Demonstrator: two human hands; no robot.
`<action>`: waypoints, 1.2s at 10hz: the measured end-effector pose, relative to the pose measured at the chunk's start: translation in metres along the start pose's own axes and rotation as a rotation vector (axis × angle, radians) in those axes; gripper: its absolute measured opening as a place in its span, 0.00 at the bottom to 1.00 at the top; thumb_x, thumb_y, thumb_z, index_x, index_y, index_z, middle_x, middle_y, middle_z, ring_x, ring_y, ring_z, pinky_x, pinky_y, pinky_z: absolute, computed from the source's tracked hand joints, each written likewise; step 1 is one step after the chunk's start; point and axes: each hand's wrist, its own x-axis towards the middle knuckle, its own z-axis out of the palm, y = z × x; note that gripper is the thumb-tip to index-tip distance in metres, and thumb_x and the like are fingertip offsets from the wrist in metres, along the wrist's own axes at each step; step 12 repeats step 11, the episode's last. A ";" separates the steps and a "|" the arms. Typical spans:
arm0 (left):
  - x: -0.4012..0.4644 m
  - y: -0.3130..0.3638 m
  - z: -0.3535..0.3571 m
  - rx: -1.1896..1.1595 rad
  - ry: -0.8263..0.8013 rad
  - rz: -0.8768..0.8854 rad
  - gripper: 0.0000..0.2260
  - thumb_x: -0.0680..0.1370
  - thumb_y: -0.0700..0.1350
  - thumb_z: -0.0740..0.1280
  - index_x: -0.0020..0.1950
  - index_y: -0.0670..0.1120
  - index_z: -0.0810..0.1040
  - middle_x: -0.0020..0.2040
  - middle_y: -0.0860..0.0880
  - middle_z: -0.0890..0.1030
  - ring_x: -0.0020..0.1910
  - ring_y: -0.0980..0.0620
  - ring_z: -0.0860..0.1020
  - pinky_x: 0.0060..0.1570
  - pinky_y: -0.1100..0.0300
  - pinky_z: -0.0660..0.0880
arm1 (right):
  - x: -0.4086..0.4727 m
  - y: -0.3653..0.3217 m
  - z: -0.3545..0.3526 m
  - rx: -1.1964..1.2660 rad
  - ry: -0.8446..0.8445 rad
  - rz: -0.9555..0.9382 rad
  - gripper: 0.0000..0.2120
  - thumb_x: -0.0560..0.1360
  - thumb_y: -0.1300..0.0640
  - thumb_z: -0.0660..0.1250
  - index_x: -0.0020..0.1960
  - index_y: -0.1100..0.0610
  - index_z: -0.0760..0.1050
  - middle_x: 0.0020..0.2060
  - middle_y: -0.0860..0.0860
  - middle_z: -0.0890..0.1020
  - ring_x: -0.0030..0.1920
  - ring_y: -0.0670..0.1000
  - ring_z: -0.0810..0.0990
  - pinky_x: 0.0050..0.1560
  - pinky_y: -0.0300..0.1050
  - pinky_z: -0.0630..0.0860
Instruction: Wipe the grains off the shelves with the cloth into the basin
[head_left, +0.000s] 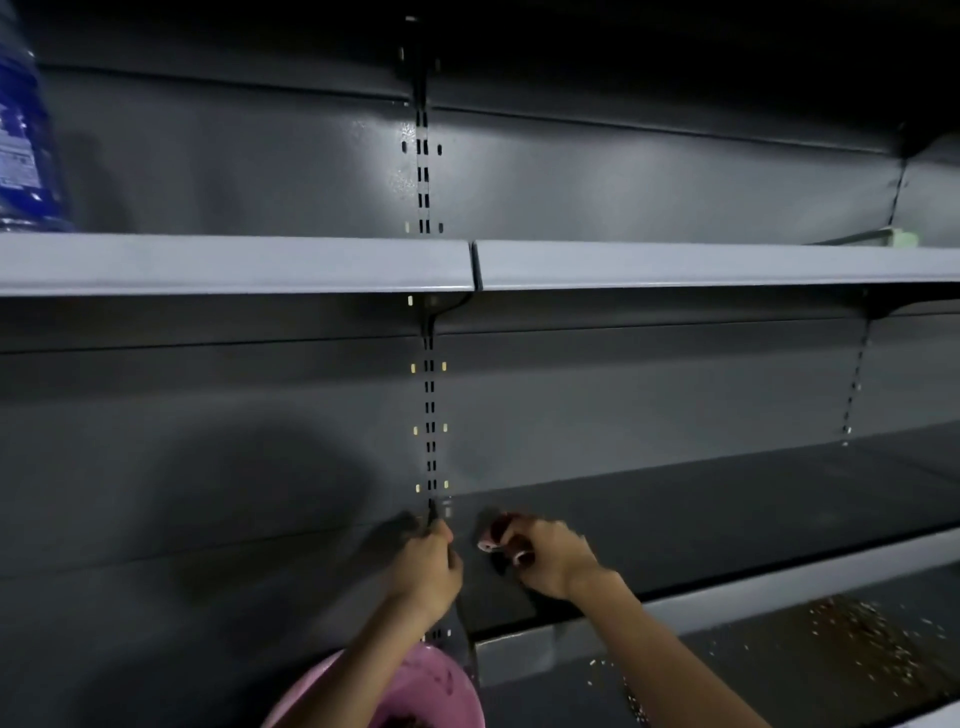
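Fingers of the right hand (553, 558) curl round a dark red cloth (501, 535) on the middle shelf (727, 519), lower centre of the frame, while the left hand (428, 569) just beside it is closed at the slotted upright (430, 415), on what I cannot tell. Below them, at the bottom edge, a pink basin (441, 686) sits partly hidden by the left forearm. Grains (857, 639) lie scattered on the lower shelf at lower right, and a blue bottle (26, 130) stands on the upper shelf (234, 262) at upper left.
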 end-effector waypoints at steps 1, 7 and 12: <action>-0.005 0.004 0.004 0.055 0.001 0.039 0.11 0.79 0.45 0.58 0.61 0.45 0.70 0.56 0.46 0.80 0.56 0.47 0.78 0.47 0.57 0.73 | -0.005 0.007 0.012 0.108 -0.056 -0.013 0.24 0.65 0.31 0.61 0.57 0.41 0.73 0.56 0.46 0.80 0.59 0.52 0.76 0.62 0.52 0.72; -0.045 0.026 0.048 -0.054 -0.065 -0.008 0.15 0.79 0.52 0.54 0.62 0.46 0.65 0.65 0.49 0.71 0.62 0.47 0.70 0.57 0.53 0.70 | -0.030 0.020 0.010 0.157 0.201 0.043 0.17 0.73 0.54 0.63 0.60 0.42 0.75 0.59 0.43 0.78 0.61 0.48 0.75 0.65 0.52 0.69; -0.059 0.036 0.042 0.086 0.142 -0.005 0.12 0.77 0.49 0.52 0.56 0.50 0.70 0.55 0.50 0.79 0.53 0.48 0.78 0.51 0.57 0.71 | -0.058 0.072 0.016 0.354 0.346 -0.119 0.19 0.70 0.66 0.59 0.53 0.51 0.80 0.49 0.46 0.81 0.50 0.47 0.80 0.53 0.34 0.74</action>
